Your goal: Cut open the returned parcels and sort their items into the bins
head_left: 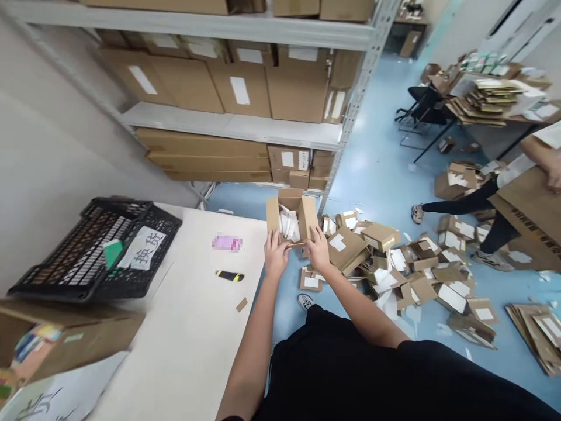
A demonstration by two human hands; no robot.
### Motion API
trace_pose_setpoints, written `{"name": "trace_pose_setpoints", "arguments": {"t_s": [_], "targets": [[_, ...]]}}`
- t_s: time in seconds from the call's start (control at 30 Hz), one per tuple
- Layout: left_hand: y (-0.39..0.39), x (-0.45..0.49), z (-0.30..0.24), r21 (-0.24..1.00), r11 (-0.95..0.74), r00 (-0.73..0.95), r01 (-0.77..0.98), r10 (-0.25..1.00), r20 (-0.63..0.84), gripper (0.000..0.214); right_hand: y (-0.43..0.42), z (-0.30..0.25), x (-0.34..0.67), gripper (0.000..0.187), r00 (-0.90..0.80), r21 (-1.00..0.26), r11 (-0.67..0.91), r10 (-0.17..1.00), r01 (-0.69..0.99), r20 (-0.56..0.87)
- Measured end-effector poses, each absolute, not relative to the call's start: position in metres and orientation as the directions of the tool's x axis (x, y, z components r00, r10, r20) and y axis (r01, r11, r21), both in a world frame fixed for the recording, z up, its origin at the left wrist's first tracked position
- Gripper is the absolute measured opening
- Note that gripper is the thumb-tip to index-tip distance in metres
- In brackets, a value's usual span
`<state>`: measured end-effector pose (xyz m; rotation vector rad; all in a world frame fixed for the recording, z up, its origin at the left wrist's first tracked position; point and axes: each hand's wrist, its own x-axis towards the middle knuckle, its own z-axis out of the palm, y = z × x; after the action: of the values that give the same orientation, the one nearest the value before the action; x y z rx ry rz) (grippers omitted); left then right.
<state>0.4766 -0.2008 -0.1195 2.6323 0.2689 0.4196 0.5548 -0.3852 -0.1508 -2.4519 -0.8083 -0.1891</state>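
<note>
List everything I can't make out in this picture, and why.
Head view, all of these:
Inside bottom of the open box: hidden by white material.
Underside of that box: turned away from the camera.
Pink item on the table: blurred by pixelation.
Co-worker: head cut off by the picture's edge.
White label on a shelved carton: too small to read.

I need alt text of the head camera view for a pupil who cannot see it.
A person's left hand and right hand hold an open cardboard box with white contents. On the pale table at left are a yellow-and-black box cutter and a black crate; cartons litter the blue floor at right.
</note>
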Motion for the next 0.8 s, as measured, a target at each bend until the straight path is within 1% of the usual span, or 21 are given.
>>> {"name": "trace_pose_setpoints", "arguments": {"t_s": [0.1, 0.17, 0.23, 0.3, 0.37, 0.47, 0.6, 0.7, 0.8], "targets": [[-0.240, 0.539, -0.111, 0.421, -0.907, 0.963, 0.018, 0.128, 0.235, 0.025, -0.428, -0.148, 0.590, 0.032, 0.903, -0.395, -0.812, 0.378, 0.430, 0.205], [-0.263, 0.571, -0.104, 0.396, -0.917, 0.971, -0.043, 0.055, 0.234, 0.038, -0.454, -0.148, 0.609, 0.048, 0.957, -0.353, -0.890, 0.258, 0.289, 0.134], [-0.280, 0.592, -0.097, 0.387, -0.918, 0.971, -0.081, 0.015, 0.240, 0.047, -0.475, -0.152, 0.625, 0.066, 0.986, -0.325, -0.931, 0.157, 0.168, 0.063], [-0.289, 0.601, -0.091, 0.392, -0.915, 0.968, -0.094, 0.008, 0.250, 0.049, -0.490, -0.158, 0.634, 0.074, 0.994, -0.319, -0.942, 0.106, 0.100, -0.001], [-0.290, 0.599, -0.089, 0.403, -0.911, 0.966, -0.090, 0.019, 0.257, 0.048, -0.497, -0.166, 0.638, 0.071, 0.994, -0.339, -0.937, 0.101, 0.079, -0.045], [-0.279, 0.586, -0.091, 0.419, -0.906, 0.964, -0.062, 0.055, 0.260, 0.045, -0.488, -0.178, 0.635, 0.063, 0.984, -0.397, -0.907, 0.172, 0.137, -0.053], [-0.255, 0.556, -0.094, 0.427, -0.904, 0.947, -0.010, 0.128, 0.293, 0.043, -0.452, -0.185, 0.624, 0.059, 0.939, -0.469, -0.827, 0.343, 0.311, 0.019], [-0.235, 0.525, -0.093, 0.429, -0.901, 0.926, 0.061, 0.212, 0.313, 0.043, -0.413, -0.181, 0.615, 0.058, 0.877, -0.516, -0.735, 0.476, 0.440, 0.071], [-0.215, 0.486, -0.090, 0.434, -0.884, 0.895, 0.172, 0.324, 0.305, 0.043, -0.367, -0.169, 0.602, 0.057, 0.793, -0.561, -0.619, 0.597, 0.551, 0.121]]}}
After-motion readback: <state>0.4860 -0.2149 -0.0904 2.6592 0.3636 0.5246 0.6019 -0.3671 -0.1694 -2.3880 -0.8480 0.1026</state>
